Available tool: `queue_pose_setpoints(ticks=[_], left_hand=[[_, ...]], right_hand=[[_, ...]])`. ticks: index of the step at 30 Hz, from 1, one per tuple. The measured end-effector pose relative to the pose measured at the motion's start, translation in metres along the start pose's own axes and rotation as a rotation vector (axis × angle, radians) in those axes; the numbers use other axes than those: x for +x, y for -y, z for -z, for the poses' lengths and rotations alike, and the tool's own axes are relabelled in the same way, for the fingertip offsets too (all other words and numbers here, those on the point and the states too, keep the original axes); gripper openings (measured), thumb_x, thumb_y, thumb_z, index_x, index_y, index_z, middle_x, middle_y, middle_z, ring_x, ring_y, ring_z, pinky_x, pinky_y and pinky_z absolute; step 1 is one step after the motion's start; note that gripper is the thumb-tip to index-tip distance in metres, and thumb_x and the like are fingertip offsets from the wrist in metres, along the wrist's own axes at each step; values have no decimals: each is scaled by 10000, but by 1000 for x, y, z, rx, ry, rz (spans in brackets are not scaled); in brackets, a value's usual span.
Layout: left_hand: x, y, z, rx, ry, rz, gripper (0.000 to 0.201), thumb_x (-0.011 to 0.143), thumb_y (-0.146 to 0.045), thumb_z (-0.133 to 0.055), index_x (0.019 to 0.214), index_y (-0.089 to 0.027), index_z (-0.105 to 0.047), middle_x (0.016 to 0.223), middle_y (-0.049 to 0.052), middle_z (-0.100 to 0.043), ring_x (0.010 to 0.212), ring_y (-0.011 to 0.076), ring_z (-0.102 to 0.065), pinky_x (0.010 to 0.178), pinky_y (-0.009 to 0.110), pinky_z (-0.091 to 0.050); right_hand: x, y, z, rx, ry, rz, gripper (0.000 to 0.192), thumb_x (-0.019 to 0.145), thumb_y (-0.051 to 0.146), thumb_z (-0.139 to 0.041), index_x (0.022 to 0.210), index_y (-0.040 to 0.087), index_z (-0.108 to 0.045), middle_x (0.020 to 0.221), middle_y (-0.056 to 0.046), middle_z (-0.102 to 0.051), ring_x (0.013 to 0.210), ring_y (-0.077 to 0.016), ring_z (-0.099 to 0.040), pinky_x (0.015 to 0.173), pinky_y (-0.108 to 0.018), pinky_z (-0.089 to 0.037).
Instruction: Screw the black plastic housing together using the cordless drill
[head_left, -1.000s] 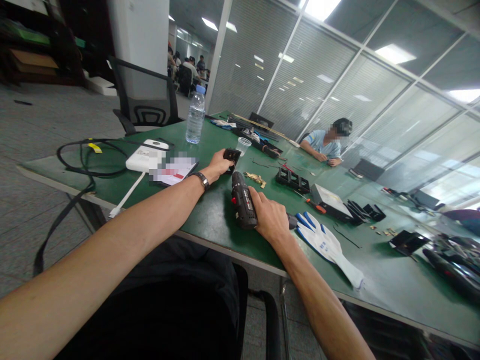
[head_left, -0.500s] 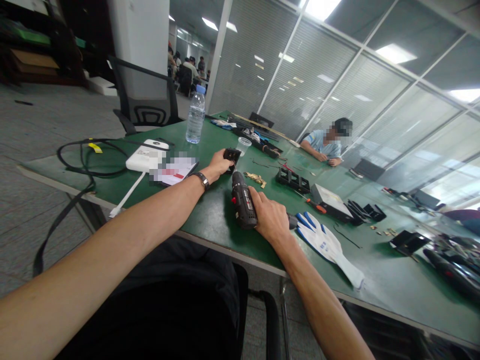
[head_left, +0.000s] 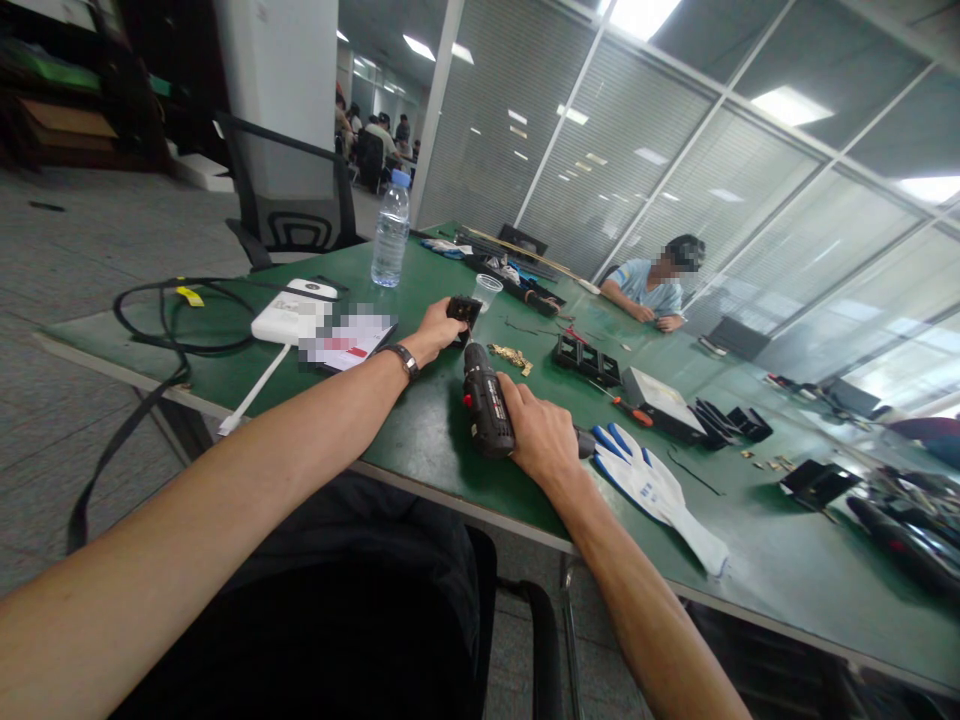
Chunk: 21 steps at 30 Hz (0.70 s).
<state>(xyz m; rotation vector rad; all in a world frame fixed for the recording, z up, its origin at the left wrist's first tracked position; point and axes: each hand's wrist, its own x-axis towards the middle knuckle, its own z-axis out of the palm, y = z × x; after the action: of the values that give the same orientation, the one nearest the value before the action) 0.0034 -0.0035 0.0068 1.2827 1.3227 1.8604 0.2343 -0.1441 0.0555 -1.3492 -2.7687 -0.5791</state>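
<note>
Black cordless drill with red trigger (head_left: 486, 410) lying on green table (head_left: 420, 440) — my right hand (head_left: 544, 440) is clamping its grip | left hand (head_left: 439, 328) is pinning small black plastic block (head_left: 464, 312) | I'm keeping both steady.

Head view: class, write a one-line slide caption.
Left hand holds a small black part; right hand grips a cordless drill on the green table.

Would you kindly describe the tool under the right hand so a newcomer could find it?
On the green table, near its front edge, the right hand grips a black power screwdriver. Unlike the white glove beside it, it is dark, stubby, with red buttons.
</note>
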Motion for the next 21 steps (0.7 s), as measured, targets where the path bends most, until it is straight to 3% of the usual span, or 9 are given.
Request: queue_pose_setpoints(ticks=[21], left_hand=[[-2, -4, 0, -4, -2, 15, 294, 547, -118, -680, 833, -165, -636, 797, 21, -650, 783, 174, -560, 779, 308, -439]], right_hand=[[0, 0, 0, -6, -9, -5, 685, 896, 334, -481, 1486, 248, -143, 1198, -112, -569, 955, -252, -619, 739, -327, -443]])
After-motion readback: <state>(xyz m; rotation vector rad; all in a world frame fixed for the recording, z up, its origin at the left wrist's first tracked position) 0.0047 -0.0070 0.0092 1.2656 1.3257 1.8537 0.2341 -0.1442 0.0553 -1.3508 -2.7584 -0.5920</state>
